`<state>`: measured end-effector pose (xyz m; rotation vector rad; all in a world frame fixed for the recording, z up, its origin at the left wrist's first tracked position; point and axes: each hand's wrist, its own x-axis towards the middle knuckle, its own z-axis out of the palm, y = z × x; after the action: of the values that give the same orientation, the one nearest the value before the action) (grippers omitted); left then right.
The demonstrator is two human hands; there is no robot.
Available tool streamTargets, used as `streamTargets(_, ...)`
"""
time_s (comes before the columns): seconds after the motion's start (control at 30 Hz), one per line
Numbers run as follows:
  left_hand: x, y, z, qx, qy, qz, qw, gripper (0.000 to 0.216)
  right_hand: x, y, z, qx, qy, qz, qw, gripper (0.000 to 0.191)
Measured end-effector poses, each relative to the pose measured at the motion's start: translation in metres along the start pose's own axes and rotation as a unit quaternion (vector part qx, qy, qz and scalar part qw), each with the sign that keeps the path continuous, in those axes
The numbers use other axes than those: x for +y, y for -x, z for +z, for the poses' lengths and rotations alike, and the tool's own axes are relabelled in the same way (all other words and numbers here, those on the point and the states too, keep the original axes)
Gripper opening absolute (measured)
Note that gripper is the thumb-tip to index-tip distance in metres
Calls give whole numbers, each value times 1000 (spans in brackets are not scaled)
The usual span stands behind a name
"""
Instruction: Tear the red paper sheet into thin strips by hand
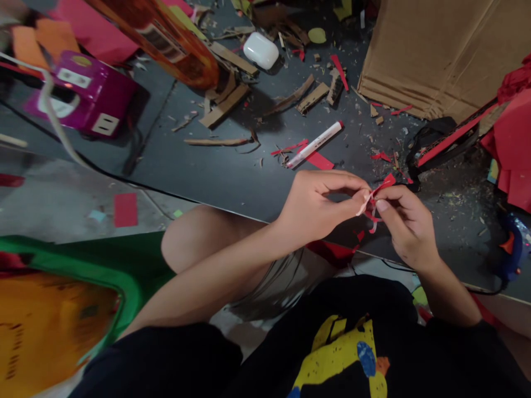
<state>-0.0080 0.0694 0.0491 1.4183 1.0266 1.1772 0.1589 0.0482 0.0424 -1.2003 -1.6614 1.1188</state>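
Observation:
My left hand [321,204] and my right hand [404,224] meet over the near edge of a dark mat [215,166]. Both pinch a small strip of red paper [378,193] between thumb and fingers. The strip is thin, with a pale side showing and a curl hanging below the fingers. A white marker [314,145] lies on the mat just beyond my left hand, on top of red paper scraps [319,160]. My bare knee [194,237] sits below my left forearm.
Cardboard offcuts [224,105] and a white earbud case [260,50] lie at the back. A cardboard box [435,55] stands at the right rear, red paper [512,149] beside it, a blue glue gun [512,249] at right. A purple box [85,94] sits left.

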Motion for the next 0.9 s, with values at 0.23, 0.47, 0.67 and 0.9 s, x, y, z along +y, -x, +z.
streamTargets(0.23, 3, -1, -2, -10, -54, -16, 998, 11, -2, -1, 0, -23, -111, 56, 992, 11)
streamTargets(0.47, 3, 0, -2, -38, -59, -35, 997, 11, 6, 0, 0, -25, -217, 91, 972, 11)
streamTargets(0.67, 5, 0, -2, -41, -46, -55, 997, 11, 11, 1, -1, -31, -227, 104, 968, 11)
streamTargets(0.9, 4, -1, -1, -37, -26, -62, 997, 12, 15, 1, -2, -41, -204, 107, 972, 13)
